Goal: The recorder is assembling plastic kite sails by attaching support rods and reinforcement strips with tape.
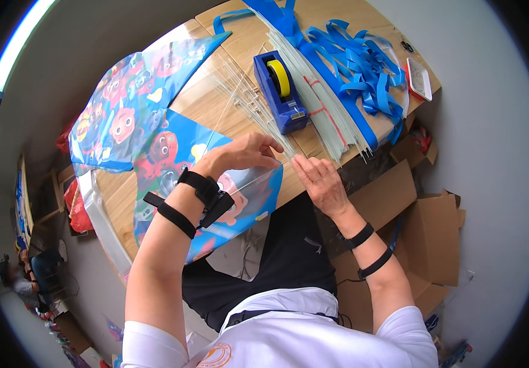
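White shirt (313, 340) (orange emblem (216, 354)), black trousers (283, 254), black straps (360, 236)

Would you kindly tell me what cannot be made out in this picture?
Head view:
- Any object in the right hand: hidden by its fingers.
- Blue cartoon-printed plastic sheet: partly covered by the left forearm.
- Distant person: too small and blurred.
- White shirt: cut off by the lower edge.

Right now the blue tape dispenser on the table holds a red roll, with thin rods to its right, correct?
Not red: the head view shows a yellow roll in the blue tape dispenser on the table; thin rods do lie to its right.
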Motion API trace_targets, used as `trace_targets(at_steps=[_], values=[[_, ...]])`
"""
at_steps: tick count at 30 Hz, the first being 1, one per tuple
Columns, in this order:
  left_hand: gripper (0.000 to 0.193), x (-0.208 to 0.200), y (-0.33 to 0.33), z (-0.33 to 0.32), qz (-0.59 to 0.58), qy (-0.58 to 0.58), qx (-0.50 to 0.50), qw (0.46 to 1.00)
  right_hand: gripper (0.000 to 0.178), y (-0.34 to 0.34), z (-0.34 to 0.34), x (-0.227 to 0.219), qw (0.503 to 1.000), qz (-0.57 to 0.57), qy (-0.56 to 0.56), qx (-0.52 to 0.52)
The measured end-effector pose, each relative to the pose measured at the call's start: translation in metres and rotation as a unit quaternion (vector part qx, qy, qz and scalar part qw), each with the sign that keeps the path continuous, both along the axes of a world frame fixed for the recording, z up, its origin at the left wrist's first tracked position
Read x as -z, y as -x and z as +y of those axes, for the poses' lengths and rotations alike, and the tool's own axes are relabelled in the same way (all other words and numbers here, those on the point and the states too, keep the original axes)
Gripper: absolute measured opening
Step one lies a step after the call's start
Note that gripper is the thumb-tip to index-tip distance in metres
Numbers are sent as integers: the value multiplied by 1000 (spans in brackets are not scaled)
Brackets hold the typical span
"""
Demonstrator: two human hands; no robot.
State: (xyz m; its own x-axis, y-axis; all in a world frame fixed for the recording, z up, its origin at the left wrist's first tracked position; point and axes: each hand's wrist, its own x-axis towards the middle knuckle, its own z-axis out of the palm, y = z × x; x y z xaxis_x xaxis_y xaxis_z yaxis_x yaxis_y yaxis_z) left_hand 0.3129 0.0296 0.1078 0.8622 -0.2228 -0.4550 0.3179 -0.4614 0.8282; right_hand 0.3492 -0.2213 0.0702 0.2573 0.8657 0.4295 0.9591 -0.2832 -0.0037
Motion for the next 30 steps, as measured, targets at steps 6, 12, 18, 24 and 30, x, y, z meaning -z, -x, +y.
trace_targets(at_steps=[6, 12, 18, 24, 30], values=[[39, 4, 0, 0, -10, -3, 25, 1000, 49, 6, 2, -1, 1000, 14, 7, -25], [38, 6, -1, -1, -10, -7, 34, 999, 49, 5, 2, -6, 999, 17, 1, -33], [32, 9, -1, -2, -2, 10, 24, 1000, 46, 5, 2, -4, 999, -8, -5, -35], [29, 8, -1, -1, 15, 9, 19, 1000, 47, 4, 2, -4, 999, -7, 1, -40], [20, 8, -1, -2, 11, 15, 26, 999, 49, 5, 1, -4, 999, 6, -2, -39]])
